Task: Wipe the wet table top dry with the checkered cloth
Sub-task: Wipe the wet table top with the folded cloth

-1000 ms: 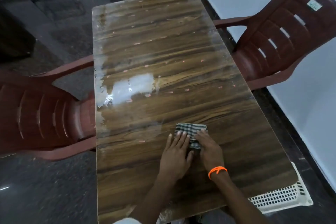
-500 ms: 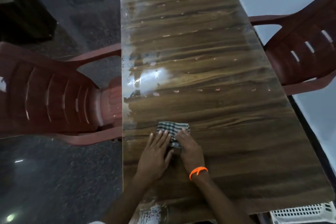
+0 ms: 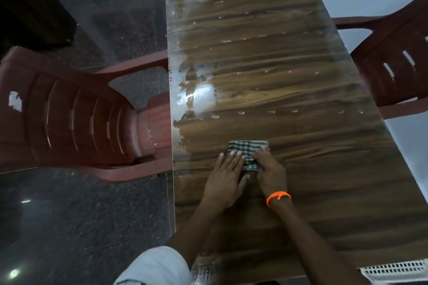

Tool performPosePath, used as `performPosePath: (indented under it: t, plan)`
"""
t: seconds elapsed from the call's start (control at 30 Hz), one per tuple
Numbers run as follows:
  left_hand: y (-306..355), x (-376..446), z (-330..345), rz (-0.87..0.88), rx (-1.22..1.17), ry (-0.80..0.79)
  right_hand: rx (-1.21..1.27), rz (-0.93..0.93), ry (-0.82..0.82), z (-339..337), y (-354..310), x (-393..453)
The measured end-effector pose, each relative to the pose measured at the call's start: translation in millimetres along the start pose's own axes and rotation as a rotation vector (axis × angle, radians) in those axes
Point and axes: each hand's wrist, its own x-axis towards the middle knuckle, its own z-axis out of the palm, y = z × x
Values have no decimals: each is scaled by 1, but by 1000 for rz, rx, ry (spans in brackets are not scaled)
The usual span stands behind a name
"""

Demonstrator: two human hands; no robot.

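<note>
The folded checkered cloth (image 3: 247, 149) lies flat on the wood-grain table top (image 3: 301, 146), near its left half. My left hand (image 3: 225, 179) presses flat on the cloth's near left part, fingers together. My right hand (image 3: 271, 171), with an orange band at the wrist, presses on the cloth's right side. A shiny wet patch (image 3: 196, 95) spreads along the table's left edge, beyond the cloth. Small pink specks dot the far part of the top.
A red-brown plastic chair (image 3: 69, 118) stands against the table's left edge, another chair (image 3: 398, 62) at the right. A white perforated basket (image 3: 393, 271) peeks out under the near right corner. Dark speckled floor lies to the left, a pale wall to the right.
The view has swung left and downward. Both hands stay pressed on the cloth and have slid with it to the left across the table, toward the wet edge.
</note>
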Motion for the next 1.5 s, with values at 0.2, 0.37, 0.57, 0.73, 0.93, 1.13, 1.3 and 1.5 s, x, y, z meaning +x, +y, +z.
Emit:
performPosePath:
  t: [0.2,0.37,0.57,0.73,0.93,1.13,1.3,1.5]
  plan:
    - [-67,-40,-20,-51,-8,9,20,-82,-103,54,-58,-4]
    - [-84,-109,-10,-6,-18,-8,10,-156,-177,69,-81,-63]
    - [-32,-104,-4,20,-67,-98,-19,-88,-56,38,-44,-82]
    - [-46,-57,-11,26,-33,-19,39,20,53,51,-41,-30]
    - [-112,-69,-21,-10,-7,42,71,-72,10,98,-108,-16]
    - [-140,-140,-11,91,0,-55,-27,-114,-76,107,-128,-82]
    - [-110,-147,-15,179,58,-180,-51,-12,-25,89,-113,-122]
    - [-116,-84,-25,207,96,-114,-15,147,77,93,-102,-71]
